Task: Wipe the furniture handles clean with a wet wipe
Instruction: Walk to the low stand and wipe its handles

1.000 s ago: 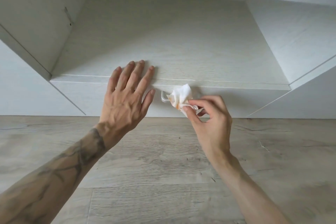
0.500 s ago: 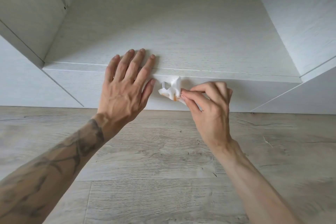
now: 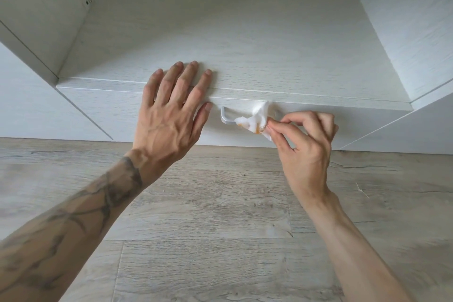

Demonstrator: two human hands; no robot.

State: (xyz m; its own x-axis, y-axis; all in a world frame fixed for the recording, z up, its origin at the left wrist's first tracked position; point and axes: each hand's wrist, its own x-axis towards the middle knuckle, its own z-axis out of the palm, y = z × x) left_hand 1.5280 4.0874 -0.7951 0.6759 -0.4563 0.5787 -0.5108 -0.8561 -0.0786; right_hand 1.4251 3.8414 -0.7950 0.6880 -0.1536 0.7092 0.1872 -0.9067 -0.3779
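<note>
A silver bar handle [image 3: 226, 117] sticks out of the white drawer front [image 3: 110, 110] low in a white cabinet. My right hand [image 3: 304, 144] pinches a crumpled white wet wipe [image 3: 256, 120] with orange stains, and the wipe is pressed on the handle's middle. The handle's left end shows bare; its right end is hidden by the wipe and my fingers. My left hand [image 3: 169, 115] lies flat, fingers spread, on the top edge of the drawer front just left of the handle.
Above the drawer is an open white shelf recess [image 3: 232, 27] with slanting side walls. Grey wood-look floor [image 3: 208, 228] runs under both forearms up to the cabinet base.
My right hand has slid the wipe to the right along the handle, uncovering its left end. The camera has moved closer. My left hand stays on the drawer edge.
</note>
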